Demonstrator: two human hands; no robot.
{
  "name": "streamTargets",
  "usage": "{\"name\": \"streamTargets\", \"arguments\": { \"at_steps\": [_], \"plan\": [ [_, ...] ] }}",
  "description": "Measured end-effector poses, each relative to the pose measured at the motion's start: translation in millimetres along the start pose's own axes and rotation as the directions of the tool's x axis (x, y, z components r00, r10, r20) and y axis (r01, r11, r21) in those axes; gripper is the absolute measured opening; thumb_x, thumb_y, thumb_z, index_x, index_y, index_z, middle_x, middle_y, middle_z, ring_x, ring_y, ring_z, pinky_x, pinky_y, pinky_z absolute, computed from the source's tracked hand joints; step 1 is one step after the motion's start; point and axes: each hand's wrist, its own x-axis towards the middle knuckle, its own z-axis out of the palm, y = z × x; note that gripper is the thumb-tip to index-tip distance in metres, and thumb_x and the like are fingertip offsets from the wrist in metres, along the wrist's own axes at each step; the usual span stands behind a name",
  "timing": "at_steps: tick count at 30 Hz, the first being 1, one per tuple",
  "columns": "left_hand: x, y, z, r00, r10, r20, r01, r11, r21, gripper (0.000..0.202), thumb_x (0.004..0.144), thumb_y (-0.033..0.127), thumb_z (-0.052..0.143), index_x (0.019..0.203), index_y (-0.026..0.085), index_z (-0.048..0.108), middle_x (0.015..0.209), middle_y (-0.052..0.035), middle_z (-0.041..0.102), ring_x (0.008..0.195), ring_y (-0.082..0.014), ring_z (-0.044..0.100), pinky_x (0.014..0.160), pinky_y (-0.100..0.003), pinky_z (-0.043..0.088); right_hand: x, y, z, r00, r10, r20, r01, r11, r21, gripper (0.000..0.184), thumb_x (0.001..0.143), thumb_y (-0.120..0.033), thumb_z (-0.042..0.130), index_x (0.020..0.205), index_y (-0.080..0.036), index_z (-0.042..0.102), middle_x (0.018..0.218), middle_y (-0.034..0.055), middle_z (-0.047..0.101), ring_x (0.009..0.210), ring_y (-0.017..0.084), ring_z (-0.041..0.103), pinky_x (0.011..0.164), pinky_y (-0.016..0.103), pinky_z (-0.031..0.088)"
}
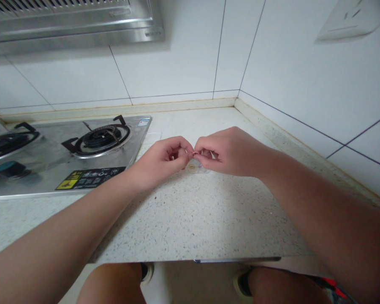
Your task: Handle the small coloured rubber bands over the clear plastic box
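Observation:
My left hand [166,158] and my right hand [223,152] meet over the countertop, thumb and fingertips pinched together on each. Between the two pinches shows a tiny, thin, pinkish curved strand [195,153]; its kind is too small to make out, and the fingertips cover most of it. Just below the fingertips, a small clear packet [194,167] with a yellowish round patch and a purplish spot lies on the counter, partly hidden behind my hands.
A speckled white countertop [190,219] spreads under my arms. On the left is a steel gas stove [126,147] with a black burner [101,137]. A steel range hood [139,33] hangs above it. Tiled walls close the back and right, with a socket [351,19] upper right.

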Motion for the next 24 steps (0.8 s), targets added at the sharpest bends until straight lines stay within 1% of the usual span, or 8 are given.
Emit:
{"name": "streamTargets", "arguments": {
  "at_steps": [9, 24],
  "plan": [
    [-0.2, 1.0, 0.0, 1.000, 0.004, -0.002, -0.004, 1.000, 0.018, 0.005, 0.088, 0.016, 0.058, 0.090, 0.014, 0.062, 0.065, 0.0041, 0.051, 0.058, -0.0081, 0.048, 0.053, -0.022, 0.038, -0.2, -0.4, -0.2, 1.000, 0.002, 0.012, -0.002, 1.000, 0.007, 0.018, 0.091, -0.030, 0.055, 0.083, -0.018, 0.066, 0.065, -0.0032, 0.065, 0.054, 0.008, 0.048, 0.057, 0.026, 0.025],
    [-0.8, 0.2, -0.8, 1.000, 0.005, 0.013, -0.005, 1.000, 0.026, 0.007, 0.090, 0.020, 0.058, 0.091, 0.015, 0.062, 0.064, 0.0036, 0.050, 0.058, -0.0087, 0.049, 0.053, -0.021, 0.038, 0.3, -1.4, -1.1, 1.000, 0.004, 0.023, -0.004, 1.000, 0.005, 0.019, 0.091, -0.030, 0.054, 0.083, -0.018, 0.065, 0.065, -0.0030, 0.064, 0.055, 0.008, 0.048, 0.057, 0.026, 0.024]
  ]
}}
